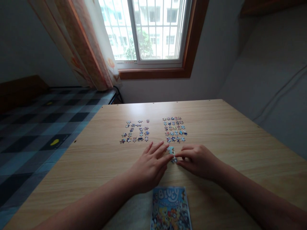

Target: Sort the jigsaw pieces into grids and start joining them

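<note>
Small jigsaw pieces lie on a light wooden table (240, 140). A few joined pieces (171, 150) sit between my hands. My left hand (150, 166) lies flat, fingers spread, its fingertips touching the joined pieces from the left. My right hand (198, 159) pinches a small piece (174, 159) at their lower edge with thumb and forefinger. Beyond my hands lie two groups of loose pieces: a left group (135, 131) and a tighter right group (174, 129).
A puzzle picture card (170, 209) marked "Bluey" lies at the near table edge. A bed with a checked cover (35, 134) stands left of the table. A curtain (91, 48) and barred window (153, 28) are at the back. A grey wall is on the right.
</note>
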`<state>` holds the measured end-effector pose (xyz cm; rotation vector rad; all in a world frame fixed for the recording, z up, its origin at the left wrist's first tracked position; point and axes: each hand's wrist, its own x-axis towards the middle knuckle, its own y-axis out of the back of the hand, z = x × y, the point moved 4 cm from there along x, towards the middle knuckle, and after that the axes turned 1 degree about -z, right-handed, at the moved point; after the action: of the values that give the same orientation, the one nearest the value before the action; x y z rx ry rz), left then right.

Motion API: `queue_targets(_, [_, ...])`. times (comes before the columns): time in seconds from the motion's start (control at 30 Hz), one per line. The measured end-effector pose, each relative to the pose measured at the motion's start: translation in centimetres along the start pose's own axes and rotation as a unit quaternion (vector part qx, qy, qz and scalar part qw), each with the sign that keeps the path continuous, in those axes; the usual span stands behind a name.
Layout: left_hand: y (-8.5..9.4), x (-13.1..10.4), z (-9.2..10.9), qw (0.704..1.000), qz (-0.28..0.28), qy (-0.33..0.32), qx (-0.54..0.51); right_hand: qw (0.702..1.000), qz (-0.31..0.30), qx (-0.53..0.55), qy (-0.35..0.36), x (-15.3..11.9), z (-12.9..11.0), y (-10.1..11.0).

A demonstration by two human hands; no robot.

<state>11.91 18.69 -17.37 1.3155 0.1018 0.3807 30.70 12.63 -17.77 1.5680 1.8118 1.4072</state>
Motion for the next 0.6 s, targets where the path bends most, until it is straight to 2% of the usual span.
queue_targets(0.6, [-0.09, 0.06, -0.02, 1.0, 0.006, 0.0, 0.004, 1.0, -0.018, 0.011, -0.006, -0.02, -0.18, -0.28])
